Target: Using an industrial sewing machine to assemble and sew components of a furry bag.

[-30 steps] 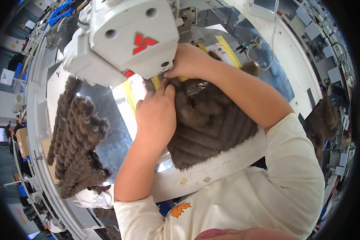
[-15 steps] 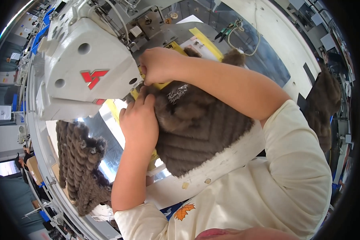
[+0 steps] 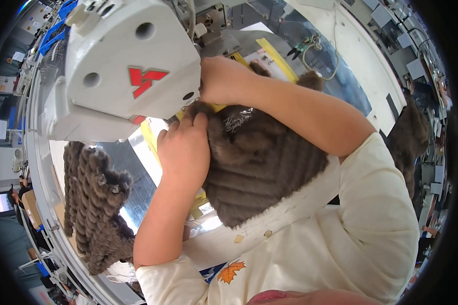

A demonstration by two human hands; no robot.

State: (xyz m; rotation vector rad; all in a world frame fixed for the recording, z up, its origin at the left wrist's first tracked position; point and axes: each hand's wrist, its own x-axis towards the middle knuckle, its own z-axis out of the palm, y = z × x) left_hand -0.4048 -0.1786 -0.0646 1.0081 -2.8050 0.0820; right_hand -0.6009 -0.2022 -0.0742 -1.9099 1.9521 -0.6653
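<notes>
A white sewing machine head with a red emblem takes up the upper left. Just to the right of it and below lies a brown fur piece with ridged stripes and a dark patch of pale script lettering. My left hand presses along the fur's left edge, its bent fingers together on the fur close under the machine head. Curled like a fist, my right hand is at the machine's right side above the fur. Its fingertips are hidden, so what they grip does not show.
Another brown fur piece hangs at the left of the table. Yellow tape strips lie beyond my right arm, near green-handled snips and a cord. More brown fur hangs at the right.
The whole view has shifted, so the machine head appears larger and farther right. Both hands keep nearly the same place at the fur beside the machine.
</notes>
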